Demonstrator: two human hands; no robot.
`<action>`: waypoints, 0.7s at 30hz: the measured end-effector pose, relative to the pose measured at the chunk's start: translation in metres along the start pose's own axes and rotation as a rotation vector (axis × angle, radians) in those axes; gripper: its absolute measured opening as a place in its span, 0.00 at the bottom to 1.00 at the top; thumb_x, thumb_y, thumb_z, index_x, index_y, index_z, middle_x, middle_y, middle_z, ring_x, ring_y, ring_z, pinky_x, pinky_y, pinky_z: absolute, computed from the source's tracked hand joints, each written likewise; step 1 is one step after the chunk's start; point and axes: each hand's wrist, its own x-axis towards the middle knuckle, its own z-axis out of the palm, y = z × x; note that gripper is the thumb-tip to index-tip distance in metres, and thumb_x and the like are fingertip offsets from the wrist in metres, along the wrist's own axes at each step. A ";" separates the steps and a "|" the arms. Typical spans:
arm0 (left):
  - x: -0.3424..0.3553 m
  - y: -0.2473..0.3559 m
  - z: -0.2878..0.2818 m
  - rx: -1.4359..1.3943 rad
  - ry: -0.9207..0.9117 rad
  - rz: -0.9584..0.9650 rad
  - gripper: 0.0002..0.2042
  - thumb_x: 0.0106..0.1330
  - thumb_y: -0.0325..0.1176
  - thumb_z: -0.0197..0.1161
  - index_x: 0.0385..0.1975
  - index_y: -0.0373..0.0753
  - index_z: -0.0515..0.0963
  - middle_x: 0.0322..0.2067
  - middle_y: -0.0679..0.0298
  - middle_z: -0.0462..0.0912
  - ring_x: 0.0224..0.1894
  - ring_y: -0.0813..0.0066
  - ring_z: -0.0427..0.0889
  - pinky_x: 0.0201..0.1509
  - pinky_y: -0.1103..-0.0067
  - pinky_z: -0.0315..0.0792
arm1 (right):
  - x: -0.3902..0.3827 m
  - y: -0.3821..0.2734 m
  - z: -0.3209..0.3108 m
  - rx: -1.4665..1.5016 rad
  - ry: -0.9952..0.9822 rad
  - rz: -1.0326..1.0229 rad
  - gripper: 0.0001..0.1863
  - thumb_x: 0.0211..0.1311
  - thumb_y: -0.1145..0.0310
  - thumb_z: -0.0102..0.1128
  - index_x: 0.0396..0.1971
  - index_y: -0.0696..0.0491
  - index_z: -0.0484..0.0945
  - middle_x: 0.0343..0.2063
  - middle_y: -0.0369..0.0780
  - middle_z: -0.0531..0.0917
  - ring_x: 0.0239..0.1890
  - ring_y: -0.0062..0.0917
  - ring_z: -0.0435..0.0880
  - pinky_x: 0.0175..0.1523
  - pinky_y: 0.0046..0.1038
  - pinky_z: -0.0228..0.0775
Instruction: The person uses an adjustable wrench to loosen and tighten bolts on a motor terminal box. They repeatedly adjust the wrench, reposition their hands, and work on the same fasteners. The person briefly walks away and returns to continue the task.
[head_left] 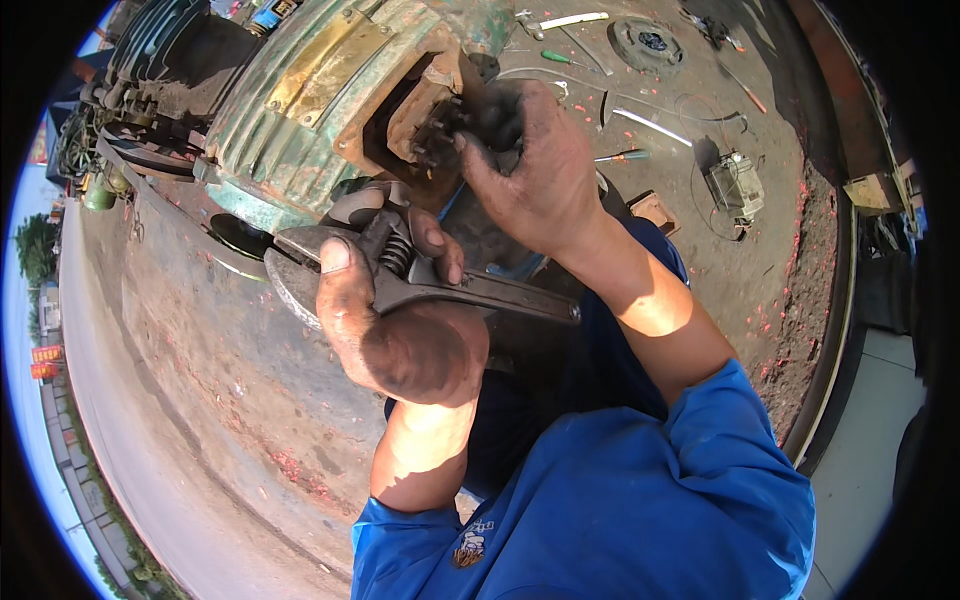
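A large adjustable wrench [450, 290] lies in the grip of my left hand [400, 320], its jaws toward the left and its handle pointing right. In front of me stands a worn green electric motor [262, 150] with a ribbed body and a brass-coloured plate [330, 66]. The rusty square terminal box [362, 140] on its side is uncovered. My right hand [535, 160] is at this box, with its fingers curled by the dark terminals [435, 135]. Whatever those fingertips hold is hidden. Both hands are smeared with black grease.
On the ground to the right lie a green-handled screwdriver [556, 57], a round metal end cover [645, 46], a white strip [652, 126], a rusty square cover [655, 212] and a clear box-like part [735, 187] with wires. Other machinery [150, 60] stands at the far left.
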 end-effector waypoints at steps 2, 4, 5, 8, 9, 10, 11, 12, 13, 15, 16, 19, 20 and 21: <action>0.000 -0.001 0.000 0.001 0.000 0.002 0.23 0.72 0.47 0.53 0.49 0.30 0.76 0.44 0.51 0.80 0.37 0.65 0.75 0.32 0.75 0.68 | -0.001 0.001 -0.003 0.026 -0.079 0.091 0.10 0.54 0.72 0.67 0.36 0.54 0.77 0.34 0.45 0.80 0.37 0.44 0.82 0.38 0.39 0.76; 0.000 -0.001 0.002 -0.005 0.010 0.004 0.23 0.72 0.47 0.53 0.49 0.30 0.76 0.43 0.52 0.80 0.37 0.64 0.75 0.32 0.75 0.68 | -0.002 0.004 0.001 -0.004 -0.062 0.019 0.11 0.54 0.72 0.67 0.36 0.55 0.77 0.34 0.46 0.79 0.37 0.45 0.82 0.38 0.39 0.76; -0.001 -0.002 0.004 -0.008 0.015 0.005 0.23 0.72 0.47 0.53 0.49 0.30 0.76 0.43 0.52 0.80 0.37 0.64 0.75 0.32 0.75 0.68 | -0.001 0.007 0.002 -0.019 -0.054 -0.016 0.11 0.54 0.72 0.67 0.36 0.55 0.77 0.34 0.46 0.79 0.37 0.45 0.82 0.38 0.39 0.76; -0.001 -0.002 0.005 0.039 0.025 0.023 0.22 0.71 0.47 0.53 0.48 0.31 0.76 0.42 0.52 0.80 0.36 0.64 0.75 0.31 0.74 0.68 | 0.001 0.011 0.002 -0.085 -0.007 -0.150 0.11 0.54 0.71 0.67 0.36 0.55 0.77 0.33 0.46 0.81 0.36 0.44 0.82 0.39 0.39 0.76; -0.001 -0.002 0.004 0.048 0.027 0.025 0.22 0.71 0.47 0.53 0.47 0.31 0.76 0.42 0.52 0.80 0.36 0.64 0.75 0.31 0.74 0.67 | 0.000 0.011 0.002 -0.038 0.015 -0.130 0.11 0.55 0.71 0.67 0.36 0.55 0.77 0.32 0.45 0.81 0.36 0.44 0.82 0.39 0.39 0.76; -0.001 -0.002 0.003 0.058 0.028 0.028 0.22 0.71 0.48 0.54 0.47 0.31 0.76 0.42 0.52 0.80 0.36 0.64 0.75 0.31 0.74 0.67 | 0.000 0.009 0.003 0.008 0.038 -0.109 0.10 0.55 0.71 0.67 0.36 0.55 0.77 0.31 0.45 0.81 0.35 0.44 0.83 0.38 0.39 0.76; 0.000 -0.002 0.002 0.068 0.030 0.031 0.22 0.71 0.48 0.54 0.47 0.32 0.76 0.42 0.52 0.80 0.35 0.64 0.75 0.31 0.74 0.67 | 0.001 0.007 0.004 0.054 0.061 -0.089 0.10 0.56 0.70 0.67 0.36 0.54 0.77 0.29 0.44 0.81 0.35 0.44 0.83 0.38 0.39 0.76; -0.001 -0.002 0.003 0.092 0.029 0.037 0.21 0.70 0.48 0.55 0.46 0.33 0.76 0.42 0.53 0.80 0.35 0.64 0.75 0.30 0.74 0.67 | -0.001 0.004 0.003 0.072 0.040 0.015 0.10 0.56 0.70 0.67 0.36 0.54 0.77 0.29 0.44 0.81 0.34 0.44 0.83 0.37 0.39 0.76; -0.001 -0.002 0.002 0.086 0.017 0.037 0.21 0.70 0.48 0.55 0.46 0.33 0.76 0.42 0.53 0.80 0.35 0.64 0.76 0.30 0.74 0.67 | -0.003 -0.001 0.001 0.091 0.019 0.119 0.10 0.56 0.70 0.67 0.36 0.54 0.77 0.28 0.44 0.81 0.34 0.44 0.83 0.37 0.39 0.76; -0.001 -0.002 0.002 0.077 -0.007 0.036 0.21 0.69 0.47 0.56 0.46 0.33 0.76 0.41 0.54 0.80 0.35 0.64 0.76 0.30 0.74 0.67 | -0.005 -0.001 0.000 0.093 -0.004 0.169 0.09 0.56 0.72 0.67 0.36 0.54 0.78 0.27 0.44 0.81 0.32 0.43 0.83 0.35 0.37 0.75; -0.002 -0.003 0.007 0.092 0.020 0.036 0.20 0.68 0.46 0.56 0.45 0.33 0.76 0.41 0.55 0.80 0.34 0.64 0.76 0.29 0.74 0.66 | -0.005 0.003 0.001 0.075 -0.007 0.114 0.09 0.56 0.73 0.68 0.36 0.55 0.78 0.26 0.43 0.81 0.30 0.41 0.82 0.35 0.34 0.75; -0.001 -0.005 0.006 0.142 0.035 0.064 0.19 0.67 0.46 0.57 0.44 0.34 0.76 0.42 0.55 0.80 0.34 0.64 0.75 0.27 0.76 0.65 | -0.002 0.011 0.006 0.003 0.055 -0.070 0.08 0.56 0.76 0.68 0.34 0.54 0.79 0.29 0.42 0.81 0.31 0.40 0.82 0.35 0.32 0.74; 0.000 -0.005 0.004 0.150 0.032 0.065 0.19 0.67 0.46 0.57 0.44 0.34 0.76 0.44 0.53 0.79 0.33 0.64 0.75 0.27 0.76 0.65 | -0.001 0.012 0.007 -0.030 0.075 -0.124 0.08 0.55 0.76 0.68 0.34 0.54 0.79 0.30 0.42 0.80 0.32 0.40 0.82 0.35 0.32 0.74; 0.000 -0.006 0.005 0.149 0.044 0.066 0.21 0.67 0.47 0.56 0.45 0.32 0.75 0.41 0.55 0.79 0.33 0.65 0.75 0.26 0.76 0.66 | -0.002 0.013 0.006 -0.061 0.096 -0.178 0.08 0.55 0.77 0.68 0.34 0.54 0.79 0.31 0.41 0.80 0.33 0.40 0.82 0.35 0.32 0.74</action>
